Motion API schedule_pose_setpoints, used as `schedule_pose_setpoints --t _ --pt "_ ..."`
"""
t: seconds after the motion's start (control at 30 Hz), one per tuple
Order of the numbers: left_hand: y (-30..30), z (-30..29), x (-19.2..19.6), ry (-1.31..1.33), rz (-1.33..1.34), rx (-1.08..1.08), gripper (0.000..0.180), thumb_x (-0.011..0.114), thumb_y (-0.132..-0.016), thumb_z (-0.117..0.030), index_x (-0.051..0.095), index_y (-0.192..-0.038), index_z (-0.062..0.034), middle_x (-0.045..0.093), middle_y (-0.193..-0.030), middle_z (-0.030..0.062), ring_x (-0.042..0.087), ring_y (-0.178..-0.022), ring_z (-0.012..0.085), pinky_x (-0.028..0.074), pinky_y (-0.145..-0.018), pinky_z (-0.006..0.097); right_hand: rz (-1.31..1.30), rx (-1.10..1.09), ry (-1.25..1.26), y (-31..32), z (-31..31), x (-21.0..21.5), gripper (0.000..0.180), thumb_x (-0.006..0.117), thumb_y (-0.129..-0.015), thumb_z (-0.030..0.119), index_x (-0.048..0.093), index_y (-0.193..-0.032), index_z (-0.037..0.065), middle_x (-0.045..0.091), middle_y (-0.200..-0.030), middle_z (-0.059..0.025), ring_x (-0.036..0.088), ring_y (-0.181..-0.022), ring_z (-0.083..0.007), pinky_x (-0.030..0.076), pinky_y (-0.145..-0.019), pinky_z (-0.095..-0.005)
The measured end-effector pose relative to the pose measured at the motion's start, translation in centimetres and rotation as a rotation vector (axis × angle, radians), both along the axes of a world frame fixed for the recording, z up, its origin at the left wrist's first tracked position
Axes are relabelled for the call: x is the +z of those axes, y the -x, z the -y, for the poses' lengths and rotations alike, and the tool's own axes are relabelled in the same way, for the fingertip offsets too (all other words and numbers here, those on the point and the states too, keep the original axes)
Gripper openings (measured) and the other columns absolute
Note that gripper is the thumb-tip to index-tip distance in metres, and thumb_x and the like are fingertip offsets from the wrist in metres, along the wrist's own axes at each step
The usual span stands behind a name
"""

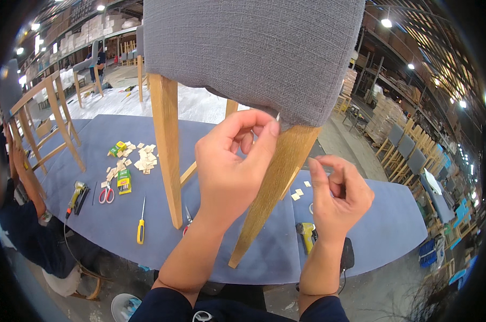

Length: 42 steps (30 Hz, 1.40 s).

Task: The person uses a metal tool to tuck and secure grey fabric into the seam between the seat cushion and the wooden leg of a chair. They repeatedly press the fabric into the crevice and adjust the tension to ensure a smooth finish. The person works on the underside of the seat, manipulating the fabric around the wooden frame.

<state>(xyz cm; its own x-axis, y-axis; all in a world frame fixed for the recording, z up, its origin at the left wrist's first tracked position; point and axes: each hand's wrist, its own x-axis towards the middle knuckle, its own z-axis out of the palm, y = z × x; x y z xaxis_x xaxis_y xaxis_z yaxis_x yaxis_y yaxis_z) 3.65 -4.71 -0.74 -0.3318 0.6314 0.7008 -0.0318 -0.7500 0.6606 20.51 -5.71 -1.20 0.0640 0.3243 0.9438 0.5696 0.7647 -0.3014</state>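
A grey fabric-covered chair (248, 48) stands upside up in front of me, with tapered wooden legs (278, 172) below the upholstery. At its lower fabric edge, beside the top of the nearest leg, my left hand (227, 166) is closed in a pinch. A thin pale sliver (278, 116) shows at those fingertips; its kind cannot be made out. To the right of that leg my right hand (339, 198) hovers above the table, thumb and fingers curled together. Whatever it may hold is too small to see.
On the grey-covered table (253, 263) lie a yellow screwdriver (141, 229), red-handled scissors (107, 194), a green-yellow box (124, 181), several small pale wooden pieces (145, 160), and yellow power tools (78, 197), (307, 235). At left a co-worker's arm (31, 180) reaches by another chair (44, 118).
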Motion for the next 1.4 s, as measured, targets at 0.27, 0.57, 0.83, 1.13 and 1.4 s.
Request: schedule_pose_setpoints --t 0.27,0.57,0.83,1.13,1.4 --pt "-0.2 -0.8 -0.3 -0.321 -0.274 0.494 0.015 0.082 -0.086 0.001 0.077 -0.1 0.0023 0.072 -0.089 0.0066 0.06 -0.073 0.0105 0.047 -0.062 0.026 0.066 -0.071 -0.212 1.3 -1.2 1.1 0.02 0.089 -0.077 0.0 0.077 -0.092 0.006 0.063 -0.064 -0.002 0.046 -0.047 -0.0109 0.033 -0.046 -0.0271" --pt "4.3 -1.5 2.1 -0.768 -0.743 0.586 0.025 0.082 -0.072 0.005 0.077 -0.095 -0.0013 0.073 -0.093 0.0082 0.066 -0.071 0.0236 0.049 -0.061 0.034 0.308 -0.183 -0.456 1.3 -1.7 2.7 0.033 0.087 -0.069 0.001 0.081 -0.1 0.011 0.044 -0.06 -0.0002 0.045 -0.049 -0.0162 0.033 -0.047 -0.0314" --pt "6.3 -3.0 3.6 -0.923 -0.863 0.502 0.032 0.08 -0.064 -0.001 0.077 -0.095 -0.0025 0.072 -0.094 0.0057 0.062 -0.069 0.0212 0.048 -0.058 0.034 0.488 -0.286 -0.672 1.8 -2.8 4.3 0.042 0.072 -0.06 0.012 0.081 -0.101 0.012 0.042 -0.063 0.0017 0.044 -0.05 -0.0133 0.03 -0.046 -0.0309" --pt "6.6 -3.0 4.8 -1.139 -1.044 0.614 0.025 0.077 -0.066 -0.01 0.073 -0.09 -0.0062 0.068 -0.097 -0.0005 0.06 -0.069 0.0138 0.049 -0.057 0.028 0.488 -0.283 -0.639 1.8 -2.8 3.6 0.043 0.069 -0.063 0.01 0.076 -0.105 0.004 0.051 -0.069 0.0002 0.05 -0.052 -0.0138 0.035 -0.046 -0.0292" --pt "6.0 -3.5 4.2 -1.15 -0.929 0.71 0.028 0.081 -0.065 -0.004 0.077 -0.094 -0.0058 0.067 -0.095 0.0031 0.063 -0.076 0.0197 0.053 -0.06 0.031 0.223 -0.015 -0.321 1.2 -2.1 1.6 0.03 0.079 -0.073 0.002 0.075 -0.103 0.004 0.049 -0.066 -0.0002 0.048 -0.053 -0.0118 0.035 -0.048 -0.028"
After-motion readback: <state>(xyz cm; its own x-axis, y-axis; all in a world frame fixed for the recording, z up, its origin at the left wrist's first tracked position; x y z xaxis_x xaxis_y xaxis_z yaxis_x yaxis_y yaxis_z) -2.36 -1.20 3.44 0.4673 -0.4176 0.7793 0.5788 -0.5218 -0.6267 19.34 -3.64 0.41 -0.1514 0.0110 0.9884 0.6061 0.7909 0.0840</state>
